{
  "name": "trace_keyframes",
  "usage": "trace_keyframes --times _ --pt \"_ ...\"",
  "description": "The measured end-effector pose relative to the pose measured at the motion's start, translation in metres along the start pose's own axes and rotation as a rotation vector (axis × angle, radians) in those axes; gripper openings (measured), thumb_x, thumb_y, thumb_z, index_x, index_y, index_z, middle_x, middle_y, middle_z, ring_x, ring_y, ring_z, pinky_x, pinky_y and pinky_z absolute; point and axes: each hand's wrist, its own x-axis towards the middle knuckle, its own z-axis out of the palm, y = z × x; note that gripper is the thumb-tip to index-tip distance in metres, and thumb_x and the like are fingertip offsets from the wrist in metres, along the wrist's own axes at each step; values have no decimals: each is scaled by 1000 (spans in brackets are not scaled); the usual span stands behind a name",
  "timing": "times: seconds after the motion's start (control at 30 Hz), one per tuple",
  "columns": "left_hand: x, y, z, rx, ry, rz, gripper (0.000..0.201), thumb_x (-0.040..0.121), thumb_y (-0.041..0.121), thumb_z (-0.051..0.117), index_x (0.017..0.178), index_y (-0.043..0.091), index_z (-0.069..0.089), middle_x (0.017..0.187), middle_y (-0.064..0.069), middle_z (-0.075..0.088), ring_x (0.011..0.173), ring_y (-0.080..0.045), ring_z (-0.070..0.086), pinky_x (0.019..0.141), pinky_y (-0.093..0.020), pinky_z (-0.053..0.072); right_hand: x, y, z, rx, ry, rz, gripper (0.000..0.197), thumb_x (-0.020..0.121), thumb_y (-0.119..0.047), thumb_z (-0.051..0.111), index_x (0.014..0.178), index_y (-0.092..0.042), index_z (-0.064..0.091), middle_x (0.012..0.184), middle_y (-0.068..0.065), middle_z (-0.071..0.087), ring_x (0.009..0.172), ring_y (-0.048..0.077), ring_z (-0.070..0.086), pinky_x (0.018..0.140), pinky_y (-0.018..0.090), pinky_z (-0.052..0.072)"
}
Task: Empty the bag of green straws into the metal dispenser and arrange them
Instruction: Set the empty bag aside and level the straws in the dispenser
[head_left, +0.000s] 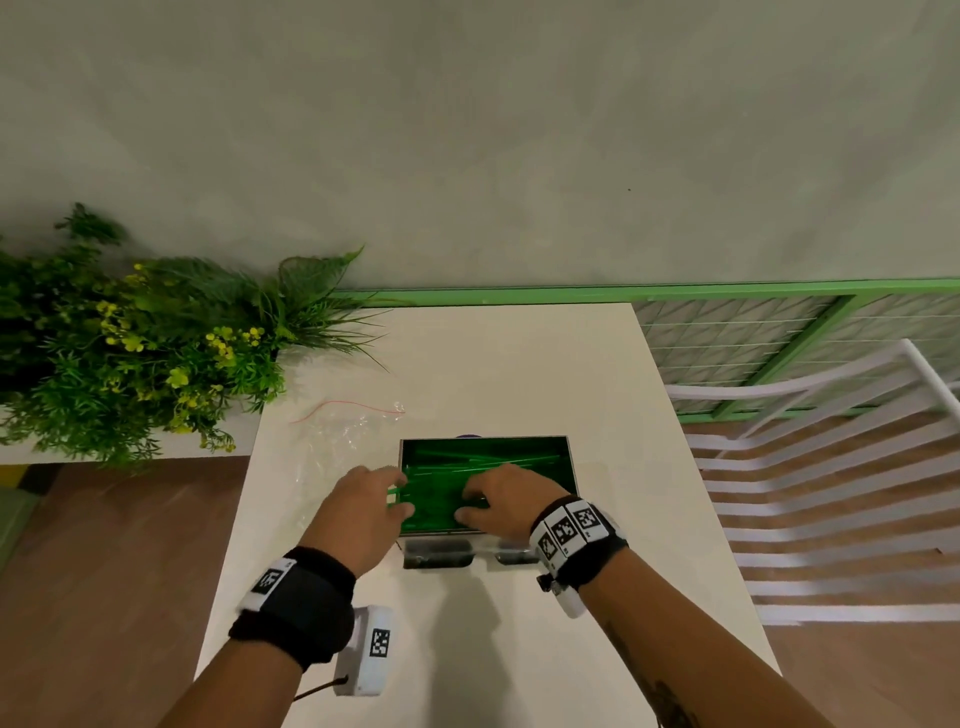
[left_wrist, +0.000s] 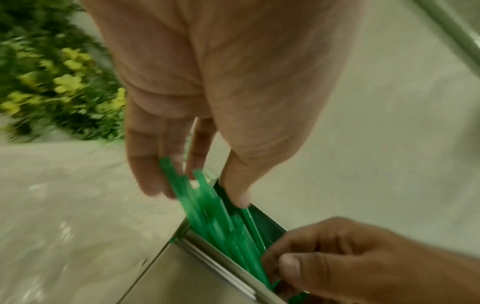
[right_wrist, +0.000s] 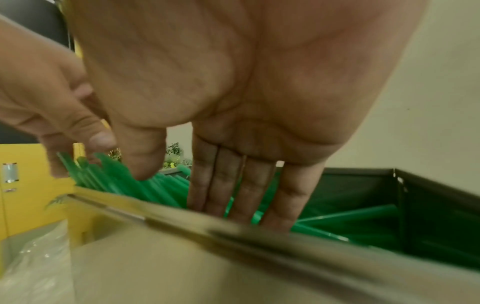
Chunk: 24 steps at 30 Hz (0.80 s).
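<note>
Straws (head_left: 467, 462) are lying in the metal dispenser (head_left: 570, 457), long axis running left-right across the bin, some crossing at slight angles. You're working both ends: your left hand (head_left: 358, 512) is sitting at the bin's left wall, where a bunch of straw ends is sticking up over the rim; your right hand (head_left: 506, 501) is reaching into the bin near its middle.

Left-wrist view: your left fingers (left_wrist: 145, 164) are hanging nearly straight, loosely bracketing the raised straw ends (left_wrist: 197, 197), thumb tip dipping inside the wall. Looks like touching, not clamping.

Right-wrist view: your right fingers (right_wrist: 233, 185) are extended, held together, tips going down onto the pile behind the near rim. Nothing gripped.

Empty clear bag (head_left: 337, 441) is lying on the worktop (head_left: 519, 364) just left of the dispenser, so emptying looks done.

Judgement: left hand is the nearer one to the overhanging ends; they're needing a push rightward, along the straw axis, then flattening.
</note>
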Motion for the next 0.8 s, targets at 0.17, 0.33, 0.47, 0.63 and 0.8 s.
trace_keyframes --times 0.17,0.33,0.47,0.63,0.8 --pt "-6 -6 5 -283 62 -57 12 91 3 73 89 15 75 83 -3 74 74 -16 71 72 -29 61 4 -12 14 45 -220 -21 81 87 -79 50 145 -22 54 138 9 63 120 30 61 101 42 50" --pt "0 3 23 -298 80 -15 10 89 0 73 91 7 79 86 -6 75 77 -20 71 77 -23 59 9 -23 9 29 -235 15 68 91 -80 42 107 -18 65 104 6 67 96 28 62 93 42 53" --pt "6 12 29 -214 -20 35 32 94 -11 55 113 3 77 104 -12 73 87 -23 70 90 -29 58 9 -24 4 -55 -196 15 61 99 -69 42 105 -13 66 101 10 69 95 29 65 92 42 54" --pt "3 11 26 1 9 221 58 83 -17 52 131 11 69 140 -10 63 126 -27 60 109 -34 48 5 -23 10 -45 -174 56 63 101 -66 41 123 -14 67 118 15 72 108 30 64 101 42 51" --pt "-7 -3 13 -26 308 223 36 88 -6 59 109 18 75 118 4 65 109 -18 59 92 -33 56 -3 -17 8 10 -274 70 92 85 -88 37 140 -17 57 134 12 65 118 32 61 103 45 49"
